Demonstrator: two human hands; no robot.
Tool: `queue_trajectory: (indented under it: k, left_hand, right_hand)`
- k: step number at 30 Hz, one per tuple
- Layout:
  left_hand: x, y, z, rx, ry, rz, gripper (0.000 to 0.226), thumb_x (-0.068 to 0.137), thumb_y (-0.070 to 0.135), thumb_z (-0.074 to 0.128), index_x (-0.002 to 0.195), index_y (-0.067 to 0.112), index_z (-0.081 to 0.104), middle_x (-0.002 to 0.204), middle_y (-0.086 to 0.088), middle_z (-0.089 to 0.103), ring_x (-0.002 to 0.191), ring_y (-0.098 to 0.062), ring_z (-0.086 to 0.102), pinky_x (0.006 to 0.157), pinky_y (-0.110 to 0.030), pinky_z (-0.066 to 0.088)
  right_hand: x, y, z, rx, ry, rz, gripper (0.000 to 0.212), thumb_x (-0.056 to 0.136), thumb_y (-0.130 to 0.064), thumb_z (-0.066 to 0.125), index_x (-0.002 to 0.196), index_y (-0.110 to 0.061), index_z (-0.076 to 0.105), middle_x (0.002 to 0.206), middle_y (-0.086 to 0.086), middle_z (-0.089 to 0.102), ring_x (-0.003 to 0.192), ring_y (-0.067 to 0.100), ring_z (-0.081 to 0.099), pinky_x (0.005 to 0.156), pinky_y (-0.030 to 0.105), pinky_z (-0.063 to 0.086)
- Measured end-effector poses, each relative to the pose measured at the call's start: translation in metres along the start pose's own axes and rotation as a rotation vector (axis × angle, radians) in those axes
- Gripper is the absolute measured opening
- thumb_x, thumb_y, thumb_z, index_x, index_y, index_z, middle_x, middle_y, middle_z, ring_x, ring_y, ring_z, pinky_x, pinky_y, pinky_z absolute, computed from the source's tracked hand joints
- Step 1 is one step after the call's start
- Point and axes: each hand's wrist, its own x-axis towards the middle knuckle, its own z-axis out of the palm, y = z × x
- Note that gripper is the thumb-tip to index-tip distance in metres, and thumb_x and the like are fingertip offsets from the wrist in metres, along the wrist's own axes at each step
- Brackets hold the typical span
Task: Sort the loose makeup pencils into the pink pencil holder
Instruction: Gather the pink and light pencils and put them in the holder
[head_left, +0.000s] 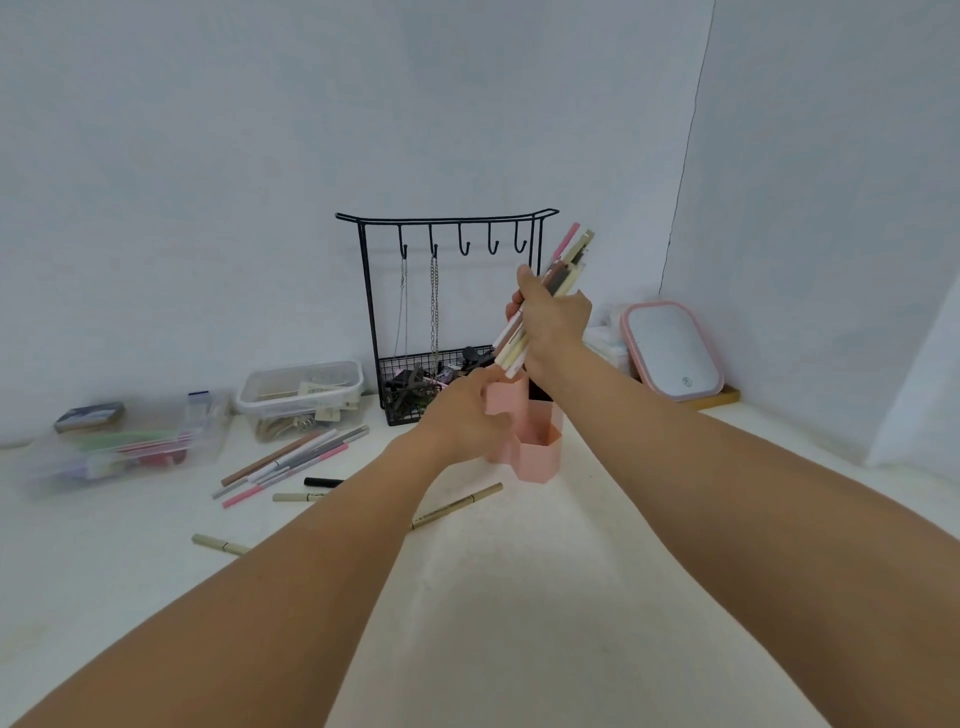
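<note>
The pink pencil holder (540, 452) stands mid-table, made of joined hexagonal cups. My left hand (467, 415) grips its left cup from the side. My right hand (553, 317) is closed around a bundle of makeup pencils (563, 260), tilted, with the lower ends just above the holder's tall back cup. Several loose pencils (291, 462) in pink, grey, brown and white lie to the left of the holder. A beige pencil (457, 506) lies in front of it, another beige one (221, 544) sits nearer to me, and a black one (323, 482) rests between them.
A black wire jewellery stand (447, 312) with hanging chains and a basket is right behind the holder. Two clear plastic boxes (301, 395) (130, 441) sit at the left. A pink-rimmed mirror (672, 351) leans at the back right on a wooden base.
</note>
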Motion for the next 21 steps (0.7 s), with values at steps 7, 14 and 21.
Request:
queue_trajectory:
  k: [7, 14, 21]
  left_hand:
    - [-0.004, -0.004, -0.005, 0.047, 0.03, 0.031, 0.05, 0.095, 0.021, 0.065, 0.143, 0.022, 0.051, 0.132, -0.001, 0.06, 0.117, -0.019, 0.056, 0.09, -0.023, 0.037]
    - [-0.006, -0.011, -0.009, 0.218, 0.039, 0.054, 0.064, 0.093, 0.031, 0.067, 0.149, 0.021, 0.038, 0.141, -0.005, 0.059, 0.128, -0.027, 0.056, 0.1, -0.039, 0.046]
    - [-0.001, -0.01, -0.003, -0.136, 0.058, -0.127, 0.103, 0.079, 0.031, 0.086, 0.157, 0.011, 0.022, 0.155, -0.006, 0.044, 0.141, -0.026, 0.044, 0.099, -0.028, 0.036]
  right_hand:
    - [-0.004, 0.016, -0.005, -0.155, -0.064, -0.087, 0.014, 0.085, -0.017, 0.072, 0.082, -0.014, 0.059, 0.063, 0.003, 0.063, 0.054, 0.015, 0.06, 0.069, 0.036, 0.059]
    - [-0.005, 0.013, -0.007, -0.381, -0.243, -0.106, 0.012, 0.086, -0.014, 0.072, 0.084, -0.009, 0.062, 0.067, 0.008, 0.065, 0.056, 0.017, 0.062, 0.063, 0.032, 0.06]
    - [-0.006, 0.034, -0.006, -0.788, -0.311, -0.076, 0.022, 0.073, -0.027, 0.079, 0.084, -0.012, 0.067, 0.08, 0.007, 0.072, 0.075, 0.023, 0.069, 0.071, 0.035, 0.056]
